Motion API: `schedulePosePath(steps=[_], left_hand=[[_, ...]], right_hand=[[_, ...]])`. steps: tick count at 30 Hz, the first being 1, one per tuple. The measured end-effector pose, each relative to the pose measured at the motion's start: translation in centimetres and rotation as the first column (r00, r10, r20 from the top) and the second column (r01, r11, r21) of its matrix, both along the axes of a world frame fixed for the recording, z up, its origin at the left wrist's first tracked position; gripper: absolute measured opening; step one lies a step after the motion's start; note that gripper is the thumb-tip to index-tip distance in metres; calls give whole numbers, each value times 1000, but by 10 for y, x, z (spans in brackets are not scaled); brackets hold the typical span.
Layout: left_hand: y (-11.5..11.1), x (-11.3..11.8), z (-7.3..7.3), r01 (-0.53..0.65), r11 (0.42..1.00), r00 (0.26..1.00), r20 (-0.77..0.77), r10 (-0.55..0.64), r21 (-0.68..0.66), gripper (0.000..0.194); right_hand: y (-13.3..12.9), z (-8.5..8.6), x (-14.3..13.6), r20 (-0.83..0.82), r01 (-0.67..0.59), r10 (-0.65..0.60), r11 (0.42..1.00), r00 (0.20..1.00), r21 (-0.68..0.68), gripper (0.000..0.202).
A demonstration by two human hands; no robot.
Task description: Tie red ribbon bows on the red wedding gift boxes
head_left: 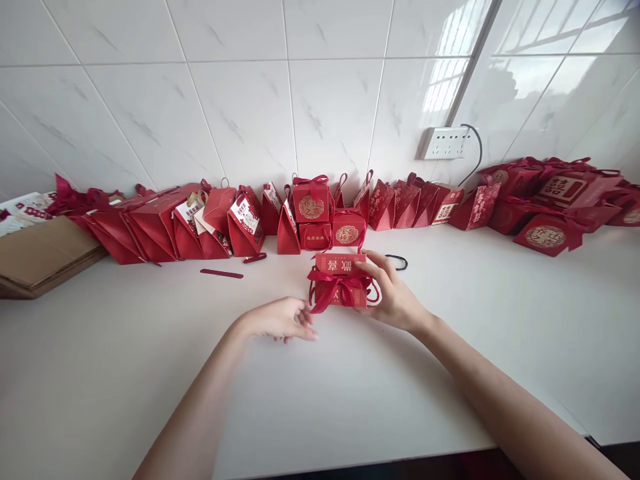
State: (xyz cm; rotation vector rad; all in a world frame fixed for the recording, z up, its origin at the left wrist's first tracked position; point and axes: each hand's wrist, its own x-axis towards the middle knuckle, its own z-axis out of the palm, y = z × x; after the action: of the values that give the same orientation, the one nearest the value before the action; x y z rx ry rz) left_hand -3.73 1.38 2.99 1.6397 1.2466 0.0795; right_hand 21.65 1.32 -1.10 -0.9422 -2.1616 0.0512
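A small red gift box with gold characters, a dark red ribbon bow and rope handles stands near the middle of the white table. My right hand grips its right side, thumb and fingers around the edge. Just left of the box and lower, my left hand hovers with bent fingers apart and holds nothing. Directly behind are stacked red boxes with round gold emblems.
Rows of red boxes line the tiled wall, with a pile at right. A brown cardboard piece lies left. Red strips and a black loop lie on the table. A power strip is on the wall.
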Motion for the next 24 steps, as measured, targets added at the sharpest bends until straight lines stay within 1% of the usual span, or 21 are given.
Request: schedulePosePath(steps=[2,4,6,7,8,9,13,16,18,20,21,22,24], left_hand=[[4,-6,2,-105,990,992,78,98,95,32],[7,-7,2,-245,950,953,230,199,196,31],[8,-2,0,-404,877,867,414,276,261,29],[7,1,-1,-463,841,823,488,290,280,28],[6,6,-3,-498,816,792,538,289,295,28],[4,10,-5,-511,803,778,562,281,307,30],[-2,24,-13,-501,794,791,553,260,344,38],[-5,31,-19,-525,742,795,551,253,416,38],[-6,33,-23,-528,708,806,538,244,469,38],[-6,34,-25,-512,691,824,518,228,510,36],[-6,34,-25,-502,681,834,507,217,534,35],[-7,34,-26,-491,664,845,495,203,565,34],[-7,33,-27,-459,610,871,462,167,645,32]], right_hand=[[1,0,0,-5,-18,18,999,1000,-32,70],[1,-1,0,-17,-29,28,999,999,-47,70],[1,-1,-1,-28,-30,29,998,999,-46,71],[1,-2,-1,-32,-29,28,999,999,-46,72],[1,-2,-2,-34,-30,28,998,999,-49,72],[1,-2,-3,-36,-32,30,998,999,-56,71],[-2,-2,-6,-29,-45,41,992,999,-119,67],[-5,0,-7,-36,-61,56,984,998,-169,65],[-6,3,-7,-73,-101,87,973,994,-208,70],[-8,6,-7,-172,-170,124,943,977,-285,78],[-9,8,-8,-254,-212,130,920,958,-329,79],[-10,9,-9,-351,-250,116,896,929,-366,74],[-11,11,-12,-531,-288,21,858,847,-425,57]])
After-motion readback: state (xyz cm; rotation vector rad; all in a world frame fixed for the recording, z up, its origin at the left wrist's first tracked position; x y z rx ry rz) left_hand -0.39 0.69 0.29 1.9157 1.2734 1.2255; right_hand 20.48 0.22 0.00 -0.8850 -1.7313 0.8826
